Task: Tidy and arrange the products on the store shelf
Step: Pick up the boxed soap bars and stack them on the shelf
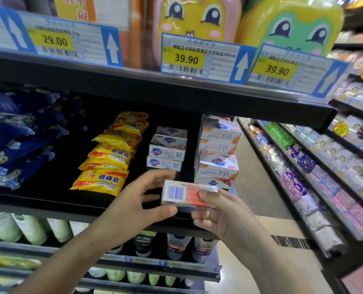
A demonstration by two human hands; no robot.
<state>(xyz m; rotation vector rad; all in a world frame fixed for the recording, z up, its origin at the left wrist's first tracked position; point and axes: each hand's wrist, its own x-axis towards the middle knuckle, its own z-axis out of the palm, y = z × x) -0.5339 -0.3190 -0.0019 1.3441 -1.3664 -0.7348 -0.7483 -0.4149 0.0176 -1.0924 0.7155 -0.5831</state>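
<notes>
A white and orange soap box [187,194] with a blue barcode is held between both hands just in front of the black shelf [49,200]. My right hand [220,215] grips its right end. My left hand [138,200] touches its left end, thumb below, fingers spread above. Behind it on the shelf stand a short stack of white Safeguard boxes [167,151] and a taller stack of orange-printed Safeguard boxes [218,153]. Yellow sulfur soap packs [108,158] lie in a row to the left.
Blue packets [19,136] fill the shelf's left side. The upper shelf edge [176,88] carries price tags, close above. Bottles and tubes [176,245] stand on the shelves below. Another shelving unit [324,172] lines the aisle on the right.
</notes>
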